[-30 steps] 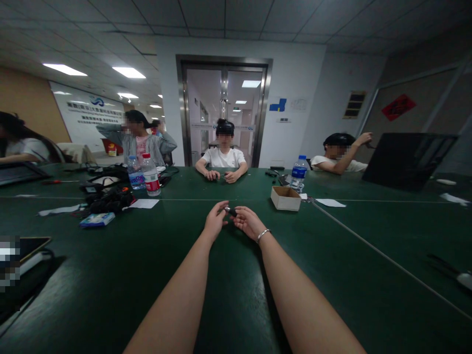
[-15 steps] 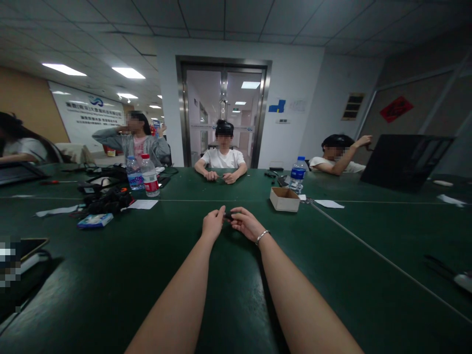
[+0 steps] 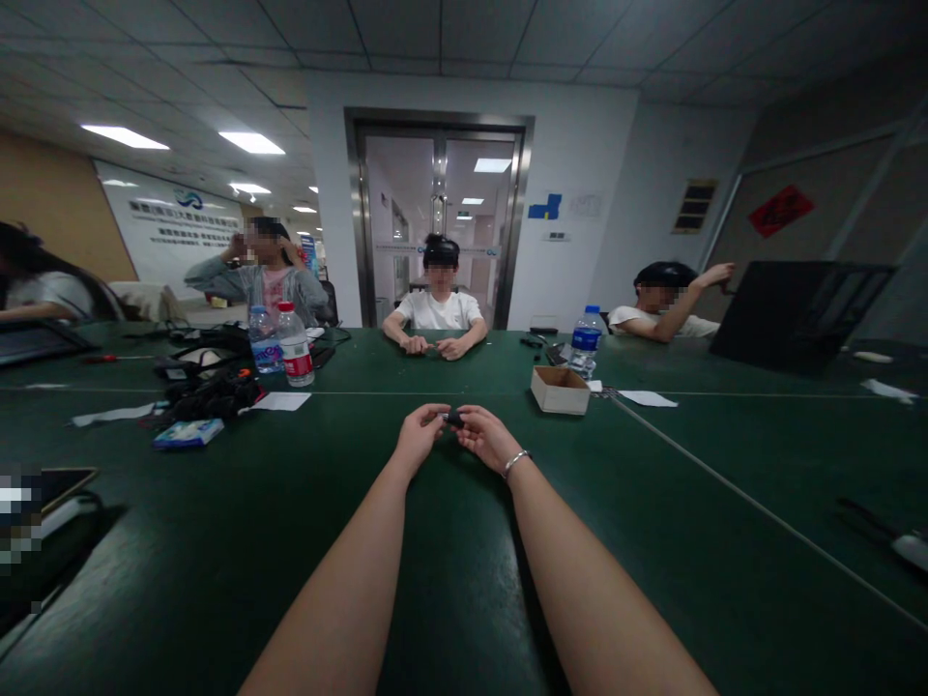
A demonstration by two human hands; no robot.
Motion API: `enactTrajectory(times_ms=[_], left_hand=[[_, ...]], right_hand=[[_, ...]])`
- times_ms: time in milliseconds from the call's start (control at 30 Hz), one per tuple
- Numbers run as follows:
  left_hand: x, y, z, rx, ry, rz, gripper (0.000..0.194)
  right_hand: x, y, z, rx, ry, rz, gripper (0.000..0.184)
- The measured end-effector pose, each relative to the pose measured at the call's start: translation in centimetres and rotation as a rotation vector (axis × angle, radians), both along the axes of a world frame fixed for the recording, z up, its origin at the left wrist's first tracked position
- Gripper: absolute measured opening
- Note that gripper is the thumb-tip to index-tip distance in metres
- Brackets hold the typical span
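Observation:
Between my hands, just over the green table [image 3: 464, 561], is a small black object with a silvery end [image 3: 455, 419]; its kind is too small to make out. My left hand [image 3: 419, 437] pinches the silvery end between thumb and fingertips. At the black end, the fingers of my right hand [image 3: 488, 441] are closed round it, hiding part of it. A silver bracelet [image 3: 516, 464] circles my right wrist. To the right of my hands stands an open cardboard box [image 3: 560, 394].
Bottles [image 3: 294, 346], black gear [image 3: 207, 391] and a blue-white packet [image 3: 188, 433] lie to the left. Another bottle [image 3: 584, 343] stands behind the box. A person [image 3: 441, 309] sits opposite; a black panel [image 3: 797, 314] stands at the right.
My left fingers have shifted slightly on the small black object, and its silvery end now shows. My right hand has barely moved. The person at the left has raised both hands to the head.

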State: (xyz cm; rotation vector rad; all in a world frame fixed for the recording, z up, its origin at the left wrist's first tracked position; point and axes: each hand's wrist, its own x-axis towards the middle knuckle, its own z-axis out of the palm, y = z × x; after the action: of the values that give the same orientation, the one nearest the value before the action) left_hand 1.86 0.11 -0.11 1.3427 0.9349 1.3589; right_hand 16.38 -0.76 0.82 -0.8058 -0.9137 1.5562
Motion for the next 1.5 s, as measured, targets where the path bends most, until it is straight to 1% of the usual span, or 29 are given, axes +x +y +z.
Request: enactTrajectory(times_ms=[67, 133, 300, 400, 467, 533, 567, 600, 633, 700, 767, 833, 933, 1100, 1167, 1233, 1367, 1433, 1500], left_hand=[[0.04, 0.24, -0.26, -0.004, -0.008, 0.022, 0.027], [0.01, 0.47, -0.49, -0.020, 0.033, 0.061, 0.029], [-0.24, 0.62, -0.65, -0.026, 0.311, 0.233, 0.050], [-0.14, 0.54, -0.43, -0.041, 0.381, 0.276, 0.054], [0.00, 0.46, -0.26, -0.072, 0.331, 0.259, 0.053], [0.12, 0.34, -0.09, -0.084, 0.196, 0.208, 0.043], [0.14, 0.26, -0.01, -0.068, 0.122, 0.171, 0.038], [0.15, 0.15, 0.07, -0.038, 0.062, 0.126, 0.036], [0.14, 0.04, 0.14, -0.002, 0.024, 0.079, 0.039], [0.12, -0.16, 0.22, 0.052, 0.021, -0.006, 0.040], [0.11, -0.22, 0.20, 0.062, 0.048, -0.044, 0.031], [0.14, -0.13, 0.05, 0.046, 0.049, -0.025, 0.030], [0.18, 0.17, -0.28, 0.004, 0.076, 0.068, 0.034], [0.07, 0.24, -0.42, -0.007, 0.360, 0.253, 0.051], [0.07, 0.12, -0.31, -0.007, 0.441, 0.291, 0.057], [0.16, 0.06, -0.23, -0.013, 0.467, 0.295, 0.059], [0.43, 0.12, -0.21, -0.056, 0.409, 0.249, 0.059], [0.45, 0.10, -0.15, -0.082, 0.296, 0.221, 0.056], [0.34, 0.02, -0.03, -0.053, 0.138, 0.166, 0.046]], right_hand=[[-0.01, -0.08, 0.06, 0.003, -0.005, 0.002, 0.015], [0.00, -0.13, 0.09, 0.013, -0.014, 0.011, 0.015], [0.08, -0.15, 0.05, 0.056, -0.049, 0.083, 0.021], [0.08, -0.19, 0.09, 0.043, -0.049, 0.071, 0.021], [0.05, -0.23, 0.17, 0.027, -0.043, 0.045, 0.020], [0.00, -0.25, 0.24, 0.010, -0.034, 0.018, 0.019], [-0.03, -0.24, 0.25, 0.002, -0.028, 0.005, 0.019], [-0.04, -0.23, 0.24, -0.006, -0.022, -0.006, 0.019], [-0.05, -0.20, 0.22, -0.012, -0.015, -0.013, 0.019], [-0.06, -0.13, 0.12, -0.013, -0.003, -0.023, 0.018], [-0.04, -0.07, 0.01, -0.005, -0.001, -0.024, 0.018], [-0.02, -0.05, -0.06, 0.008, -0.010, -0.014, 0.018], [0.00, -0.10, -0.05, 0.030, -0.032, 0.025, 0.019], [0.02, -0.28, 0.10, 0.057, -0.059, 0.096, 0.024], [0.02, -0.34, 0.14, 0.065, -0.060, 0.107, 0.025], [0.02, -0.37, 0.15, 0.063, -0.053, 0.107, 0.025], [0.02, -0.33, 0.16, 0.042, -0.041, 0.070, 0.021], [0.00, -0.26, 0.16, 0.032, -0.037, 0.044, 0.020], [-0.04, -0.19, 0.16, 0.020, -0.026, 0.017, 0.019]])
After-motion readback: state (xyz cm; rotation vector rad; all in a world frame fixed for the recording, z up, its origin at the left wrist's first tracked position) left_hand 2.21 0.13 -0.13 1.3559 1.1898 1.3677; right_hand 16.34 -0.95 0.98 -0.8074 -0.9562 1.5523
